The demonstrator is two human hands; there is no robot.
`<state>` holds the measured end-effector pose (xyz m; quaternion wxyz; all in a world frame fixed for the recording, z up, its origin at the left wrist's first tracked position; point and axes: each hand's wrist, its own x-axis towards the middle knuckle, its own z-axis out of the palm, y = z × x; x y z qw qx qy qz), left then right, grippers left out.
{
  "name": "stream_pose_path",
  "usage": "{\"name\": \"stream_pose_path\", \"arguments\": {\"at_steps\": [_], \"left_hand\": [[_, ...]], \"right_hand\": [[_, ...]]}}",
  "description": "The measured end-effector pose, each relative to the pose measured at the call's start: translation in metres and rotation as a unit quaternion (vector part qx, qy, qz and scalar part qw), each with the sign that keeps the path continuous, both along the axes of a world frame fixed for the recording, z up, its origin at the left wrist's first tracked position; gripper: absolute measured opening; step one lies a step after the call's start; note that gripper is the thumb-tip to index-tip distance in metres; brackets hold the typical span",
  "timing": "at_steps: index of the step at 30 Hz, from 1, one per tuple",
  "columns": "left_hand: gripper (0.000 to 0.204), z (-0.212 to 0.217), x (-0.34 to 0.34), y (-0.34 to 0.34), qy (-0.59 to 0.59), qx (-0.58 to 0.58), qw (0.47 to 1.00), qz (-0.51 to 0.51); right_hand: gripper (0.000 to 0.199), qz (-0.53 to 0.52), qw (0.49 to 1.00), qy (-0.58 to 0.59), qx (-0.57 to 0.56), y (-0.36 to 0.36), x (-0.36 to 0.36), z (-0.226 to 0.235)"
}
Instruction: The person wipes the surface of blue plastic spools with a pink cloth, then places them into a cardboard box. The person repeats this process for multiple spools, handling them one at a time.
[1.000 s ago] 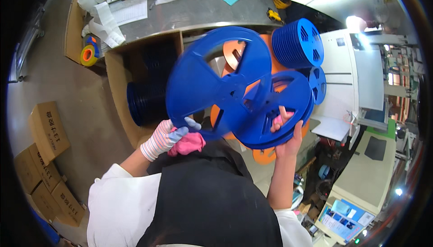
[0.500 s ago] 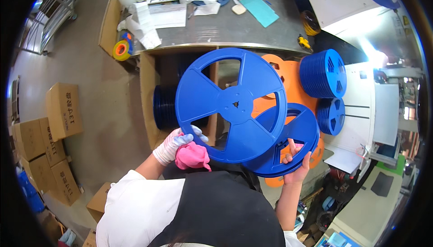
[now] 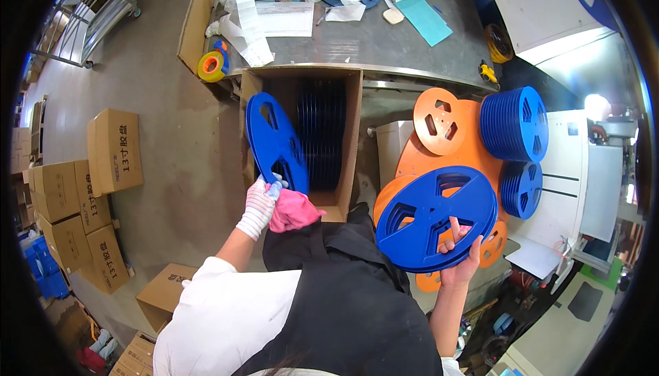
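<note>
My left hand [image 3: 259, 206], in a white glove, grips a blue plastic reel [image 3: 262, 129] by its lower rim. A pink cloth [image 3: 295, 211] is bunched in the same hand. Tilted nearly edge-on, that reel stands at the left side of an open cardboard box [image 3: 353, 111]; a row of dark blue reels [image 3: 322, 142] stands upright inside. Bare fingers of my right hand [image 3: 461, 260] close on the lower right rim of a small stack of blue reels [image 3: 400, 245], some fingers showing through an opening. How many reels it holds I cannot tell.
Two stacks of blue reels [image 3: 511, 129] sit at the right on orange flanged stands [image 3: 439, 122]. Behind the box is a metal table [image 3: 343, 50] with papers, a tape roll [image 3: 211, 65] and bottles. Closed cartons [image 3: 113, 149] are piled at the left.
My left hand has swung the blue reel from in front of me, facing up, leftward to the box, turning it nearly edge-on. The right hand still holds its stack.
</note>
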<state>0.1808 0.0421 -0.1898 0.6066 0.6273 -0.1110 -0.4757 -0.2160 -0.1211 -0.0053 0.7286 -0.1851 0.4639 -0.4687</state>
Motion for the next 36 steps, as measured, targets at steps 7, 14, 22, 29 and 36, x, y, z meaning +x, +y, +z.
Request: {"name": "stream_pose_path", "arguments": {"at_steps": [7, 14, 22, 29, 36], "left_hand": [[0.017, -0.126, 0.024, -0.038, -0.298, 0.207, 0.93, -0.051], [0.014, -0.174, 0.007, -0.062, -0.177, 0.184, 0.965, -0.053], [0.036, -0.177, 0.009, -0.059, -0.239, 0.277, 0.917, -0.16], [0.07, -0.166, 0.005, -0.055, -0.192, 0.305, 0.911, -0.199], [0.061, -0.116, -0.011, -0.037, -0.128, 0.156, 0.964, -0.171]], "right_hand": [[0.044, 0.007, 1.0, 0.005, -0.007, 0.007, 0.002, 0.004], [0.043, -0.021, 0.999, 0.024, -0.01, 0.016, 0.002, 0.007], [0.044, -0.018, 1.0, 0.005, -0.017, 0.024, -0.002, 0.007], [0.046, -0.015, 0.996, -0.039, -0.078, 0.025, -0.002, 0.01], [0.051, -0.024, 0.985, -0.139, -0.095, 0.023, -0.012, 0.021]]}}
